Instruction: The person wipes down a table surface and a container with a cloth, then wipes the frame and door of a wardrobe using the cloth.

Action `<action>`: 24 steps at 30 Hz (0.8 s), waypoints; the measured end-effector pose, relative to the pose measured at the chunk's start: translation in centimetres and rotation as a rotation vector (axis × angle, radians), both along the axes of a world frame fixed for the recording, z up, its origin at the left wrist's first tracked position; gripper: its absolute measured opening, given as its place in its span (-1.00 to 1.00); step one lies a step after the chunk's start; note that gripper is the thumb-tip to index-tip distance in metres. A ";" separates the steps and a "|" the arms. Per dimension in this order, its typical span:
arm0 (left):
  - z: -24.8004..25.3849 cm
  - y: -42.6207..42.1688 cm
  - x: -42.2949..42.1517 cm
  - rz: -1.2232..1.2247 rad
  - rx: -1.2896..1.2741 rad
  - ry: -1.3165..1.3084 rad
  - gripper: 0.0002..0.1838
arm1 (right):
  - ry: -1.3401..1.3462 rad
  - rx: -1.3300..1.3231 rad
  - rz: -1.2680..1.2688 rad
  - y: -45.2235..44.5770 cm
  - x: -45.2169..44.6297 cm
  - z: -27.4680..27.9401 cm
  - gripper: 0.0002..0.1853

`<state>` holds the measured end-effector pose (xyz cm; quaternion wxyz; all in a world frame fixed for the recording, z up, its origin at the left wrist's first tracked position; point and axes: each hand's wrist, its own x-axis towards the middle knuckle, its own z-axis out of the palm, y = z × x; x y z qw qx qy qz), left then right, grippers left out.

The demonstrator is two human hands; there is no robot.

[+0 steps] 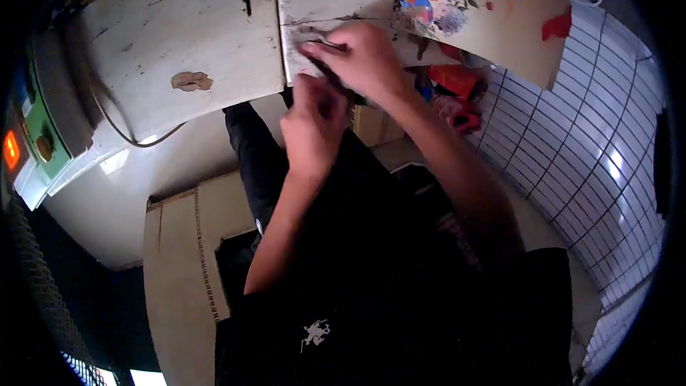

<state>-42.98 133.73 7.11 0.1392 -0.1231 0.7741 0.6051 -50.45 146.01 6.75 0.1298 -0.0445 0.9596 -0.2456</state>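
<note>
Shirt [400, 300] below, dark piece [331, 75] lies between fingers [306, 93].

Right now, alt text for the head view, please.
A person's bare left hand and right hand are close together at the front edge of a worn white table, with a dark item at their fingers, too blurred to identify. An orange-lit display glows at far left; a white tiled wall stands at right.

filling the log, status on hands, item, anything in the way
Left hand, right hand close together at white table. Dark item between them, too blurred to identify. Floral sheet off right, nothing seen blocking.
</note>
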 end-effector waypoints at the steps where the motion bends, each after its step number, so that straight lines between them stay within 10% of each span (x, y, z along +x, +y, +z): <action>1: 0.0 -0.4 -0.3 -0.044 -0.018 -0.055 -0.76 | -0.024 0.000 -0.013 -0.3 -0.3 0.4 -0.43; 5: -0.6 0.4 1.2 -0.138 0.017 0.056 -0.77 | -0.370 -0.029 -0.219 2.2 1.1 1.6 -0.45; 8: -0.2 -0.6 -0.1 0.004 -0.006 0.019 -0.79 | -0.021 0.012 -0.020 -0.6 -0.4 0.0 -0.49; 24: -0.2 -2.3 -0.6 -0.023 0.046 0.019 -0.79 | -0.272 0.040 -0.223 -1.0 -1.1 2.1 -0.52</action>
